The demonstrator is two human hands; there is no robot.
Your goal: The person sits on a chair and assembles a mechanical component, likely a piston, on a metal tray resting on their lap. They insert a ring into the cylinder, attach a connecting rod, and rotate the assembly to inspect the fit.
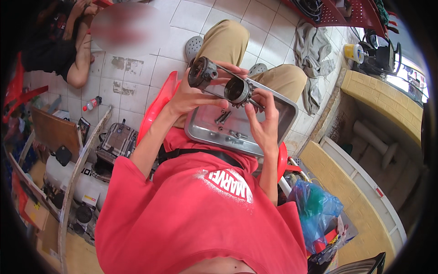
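Observation:
In my left hand (pixel 190 98) is a dark, round, greasy metal part (pixel 202 73) with a hollow face, tilted up above the tray's left side. My right hand (pixel 263 114) grips a dark metal ring with a toothed rim (pixel 237 91), its thumb and fingers on the right edge. A thin dark strand, like a chain or belt, runs between the two parts; its exact kind I cannot tell. Both parts are raised over a silver metal tray (pixel 200 128) on my lap. Several bolts (pixel 222 117) and small metal pieces (pixel 235 134) lie in it.
Another person's bare arm (pixel 81 55) is at the upper left. A bottle (pixel 92 103) and plaid bag (pixel 119 139) are at my left. A grey cloth (pixel 312 50) and yellow-and-white bucket (pixel 353 53) are at the far right. A blue plastic bag (pixel 315 210) sits near my right elbow.

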